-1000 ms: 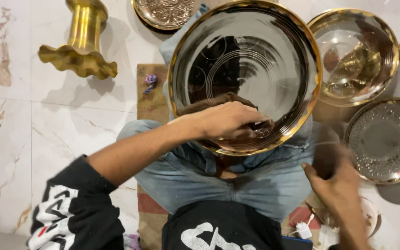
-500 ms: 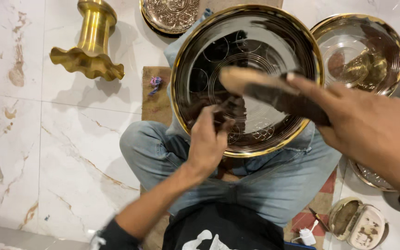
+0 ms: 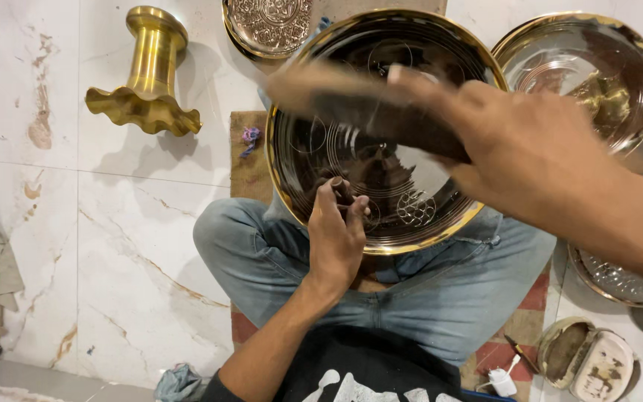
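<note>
left hand (image 3: pixel 336 238) centre frame, fingers curled on a small dark tool, pressed to inner face of large brass plate (image 3: pixel 314 160) on lap | right hand (image 3: pixel 515 149) upper right, closed on blurred brown wooden block (image 3: pixel 351 100) above plate | second brass plate (image 3: pixel 634 52) top right | brass stand (image 3: pixel 146 78) upper left on marble floor (image 3: pixel 113 223)

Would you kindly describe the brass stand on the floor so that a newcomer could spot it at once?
Start from the large round engraved brass plate on the seated person's lap, gripped at its near rim by the left hand. Look left across the white marble floor to the upper corner. There lies the golden brass pedestal stand, the only column-shaped piece, with a wavy flared base.
</note>
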{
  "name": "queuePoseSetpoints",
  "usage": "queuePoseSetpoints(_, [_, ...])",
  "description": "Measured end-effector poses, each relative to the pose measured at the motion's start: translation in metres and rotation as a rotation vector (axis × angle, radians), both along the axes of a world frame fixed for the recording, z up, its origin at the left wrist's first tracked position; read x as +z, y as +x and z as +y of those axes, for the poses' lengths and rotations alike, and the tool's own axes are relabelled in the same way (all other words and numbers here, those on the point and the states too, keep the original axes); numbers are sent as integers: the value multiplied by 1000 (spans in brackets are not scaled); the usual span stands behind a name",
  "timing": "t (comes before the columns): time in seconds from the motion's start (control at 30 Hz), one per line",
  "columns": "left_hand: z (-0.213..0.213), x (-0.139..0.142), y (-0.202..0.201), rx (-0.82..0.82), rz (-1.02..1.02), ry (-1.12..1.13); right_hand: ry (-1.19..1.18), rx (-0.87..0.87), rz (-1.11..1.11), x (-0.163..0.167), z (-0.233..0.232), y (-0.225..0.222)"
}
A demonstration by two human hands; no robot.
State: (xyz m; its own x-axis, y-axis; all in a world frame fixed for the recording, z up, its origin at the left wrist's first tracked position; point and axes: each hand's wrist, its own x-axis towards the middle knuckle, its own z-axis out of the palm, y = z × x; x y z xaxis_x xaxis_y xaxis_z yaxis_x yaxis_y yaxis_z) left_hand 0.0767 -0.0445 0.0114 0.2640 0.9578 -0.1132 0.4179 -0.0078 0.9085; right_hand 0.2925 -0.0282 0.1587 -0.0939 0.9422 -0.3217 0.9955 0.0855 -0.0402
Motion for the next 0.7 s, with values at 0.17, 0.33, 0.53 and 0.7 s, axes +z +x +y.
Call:
queuePoseSetpoints(0.17, [0, -1, -2, -27, -29, 110, -81, 125, -82, -3, 2, 0])
queuePoseSetpoints(0.33, [10, -1, -2, -127, 20, 147, -154, -9, -68, 4, -4, 2])
queuePoseSetpoints(0.53, [29, -2, -7, -396, -112, 154, -223, -130, -188, -13, -38, 26])
queuePoseSetpoints(0.7, [49, -9, 0, -677, -137, 323, -114, -216, -204, -56, -96, 42])
